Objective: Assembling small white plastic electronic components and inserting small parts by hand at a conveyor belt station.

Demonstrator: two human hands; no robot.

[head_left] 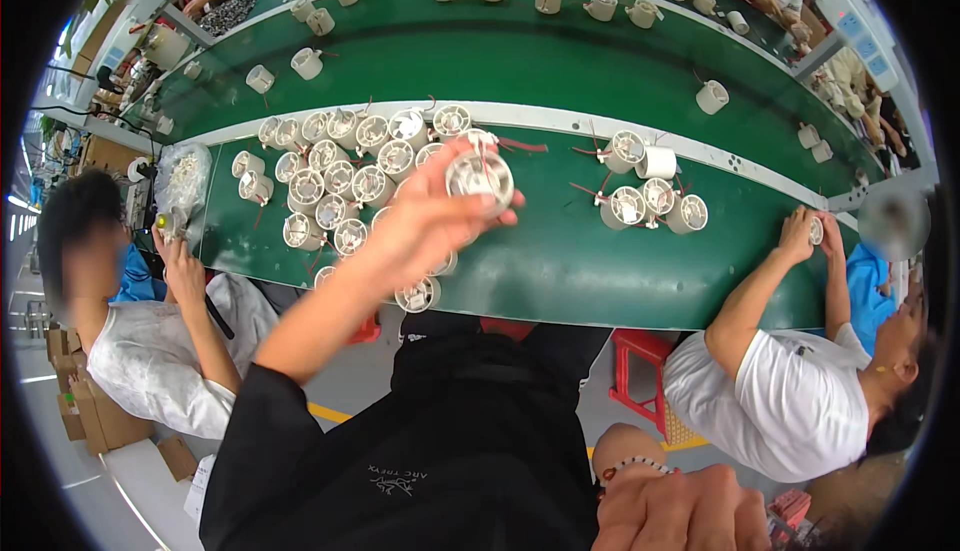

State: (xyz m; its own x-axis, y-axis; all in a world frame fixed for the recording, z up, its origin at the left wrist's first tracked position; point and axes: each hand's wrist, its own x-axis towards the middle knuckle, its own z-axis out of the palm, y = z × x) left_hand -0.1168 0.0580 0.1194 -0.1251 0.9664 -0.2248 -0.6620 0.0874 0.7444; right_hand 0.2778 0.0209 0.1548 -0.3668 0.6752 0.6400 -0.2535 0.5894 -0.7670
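Note:
My left hand [405, 231] is raised above the green bench, gripping a round white plastic housing [480, 183] between thumb and fingers. The housing's spoked open end faces up, and red wires trail from it to the right. Below and behind this hand stands a crowd of similar white housings [340, 180], partly covered by my forearm. My right hand [680, 506], with a beaded bracelet [637, 465] at its wrist, is close to the camera at the lower right, off the bench. Its fingers are curled in, and whatever they may hold is hidden.
A smaller group of housings [657, 197] stands on the bench to the right. Beyond a pale rail [520, 117], a green belt [440, 61] carries scattered housings. People work at left [160, 341] and right [800, 391]. A plastic bag of white parts [183, 179] lies at left; a red stool [640, 371] stands below.

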